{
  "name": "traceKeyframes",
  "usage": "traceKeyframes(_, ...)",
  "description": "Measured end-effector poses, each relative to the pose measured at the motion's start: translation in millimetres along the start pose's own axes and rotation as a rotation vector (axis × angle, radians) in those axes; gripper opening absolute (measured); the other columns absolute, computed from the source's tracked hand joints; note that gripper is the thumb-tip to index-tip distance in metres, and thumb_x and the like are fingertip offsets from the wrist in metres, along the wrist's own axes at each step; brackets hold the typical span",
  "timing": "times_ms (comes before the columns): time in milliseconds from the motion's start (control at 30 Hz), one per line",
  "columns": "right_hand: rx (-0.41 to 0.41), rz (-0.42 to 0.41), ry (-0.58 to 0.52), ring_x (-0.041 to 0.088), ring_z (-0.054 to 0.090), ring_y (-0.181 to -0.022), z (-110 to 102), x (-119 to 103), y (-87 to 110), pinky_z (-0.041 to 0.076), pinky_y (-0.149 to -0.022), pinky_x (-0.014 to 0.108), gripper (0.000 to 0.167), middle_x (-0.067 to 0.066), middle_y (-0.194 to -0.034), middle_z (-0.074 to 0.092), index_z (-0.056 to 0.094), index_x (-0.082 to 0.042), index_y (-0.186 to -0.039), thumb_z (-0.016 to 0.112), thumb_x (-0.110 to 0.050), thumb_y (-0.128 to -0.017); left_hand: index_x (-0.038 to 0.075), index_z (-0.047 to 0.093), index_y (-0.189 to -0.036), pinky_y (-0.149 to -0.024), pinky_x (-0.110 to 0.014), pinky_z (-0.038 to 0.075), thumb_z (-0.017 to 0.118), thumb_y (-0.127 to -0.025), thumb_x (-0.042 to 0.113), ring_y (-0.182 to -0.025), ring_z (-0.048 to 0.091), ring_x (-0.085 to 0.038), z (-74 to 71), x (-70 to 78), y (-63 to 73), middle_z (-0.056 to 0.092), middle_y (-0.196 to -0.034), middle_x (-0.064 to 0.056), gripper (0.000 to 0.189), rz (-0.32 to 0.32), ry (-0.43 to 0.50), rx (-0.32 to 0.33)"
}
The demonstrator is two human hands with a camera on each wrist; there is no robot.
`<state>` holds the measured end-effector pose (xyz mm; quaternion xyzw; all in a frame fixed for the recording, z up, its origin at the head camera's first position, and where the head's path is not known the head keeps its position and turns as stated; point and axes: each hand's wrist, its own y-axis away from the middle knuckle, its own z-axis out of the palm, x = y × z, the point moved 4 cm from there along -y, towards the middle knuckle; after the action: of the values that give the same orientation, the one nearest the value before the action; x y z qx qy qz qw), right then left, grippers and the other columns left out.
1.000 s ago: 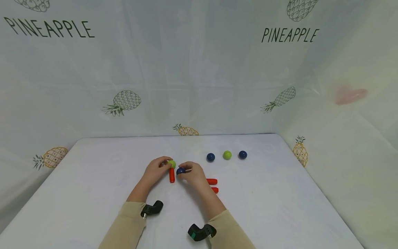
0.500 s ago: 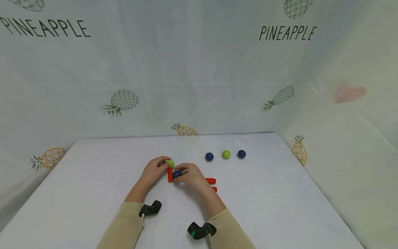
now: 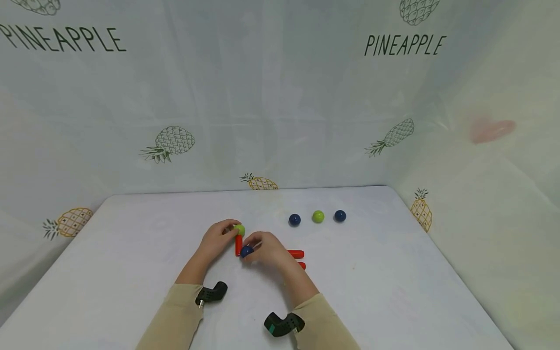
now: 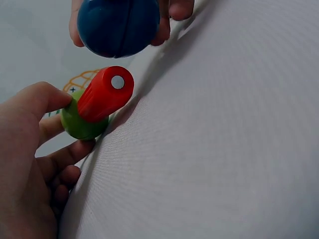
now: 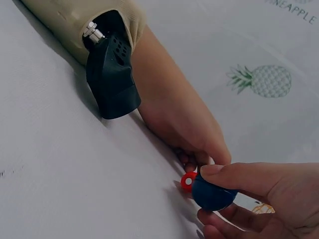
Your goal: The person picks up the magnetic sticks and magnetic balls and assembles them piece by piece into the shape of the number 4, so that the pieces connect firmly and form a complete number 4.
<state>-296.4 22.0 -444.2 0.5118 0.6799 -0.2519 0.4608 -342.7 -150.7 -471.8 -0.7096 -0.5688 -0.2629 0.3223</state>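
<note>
My left hand (image 3: 214, 241) pinches a green ball (image 3: 240, 229) between thumb and fingers. Joined to that ball is a short red rod (image 4: 102, 97), its free end showing a pale round disc and pointing toward me. My right hand (image 3: 269, 249) holds a dark blue ball (image 3: 247, 251) in its fingertips, close by the rod's free end. In the left wrist view a gap shows between the blue ball (image 4: 118, 27) and the rod. The right wrist view has the rod's end (image 5: 188, 181) just beside the blue ball (image 5: 213, 193); whether they touch there I cannot tell.
Farther back on the white table (image 3: 372, 291) lie a blue ball (image 3: 295, 220), a green ball (image 3: 318, 217) and another blue ball (image 3: 340, 216). Two red rods (image 3: 296, 253) lie right of my right hand, partly hidden by it. A pineapple-print curtain (image 3: 280, 97) stands behind.
My right hand has brought the blue ball left and nearer to me, from beside the rod's middle to its near end. My left hand keeps its hold on the green ball.
</note>
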Motion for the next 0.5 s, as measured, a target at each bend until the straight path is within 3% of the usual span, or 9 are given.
traceKeyframes(500,-0.055,0.009,0.024,0.015,0.058,-0.077,4.0,-1.9,0.7,0.048,-0.069,0.029,0.025,-0.002,-0.083,0.064,0.068,-0.015,-0.088,0.087,-0.009,-0.073,0.009,0.067,-0.116,-0.070,-0.034,0.039,0.064,-0.093,0.019,-0.079,0.048,-0.019,0.1,1.9,-0.5,0.058,-0.092,-0.004,0.026,0.027,-0.004,0.009)
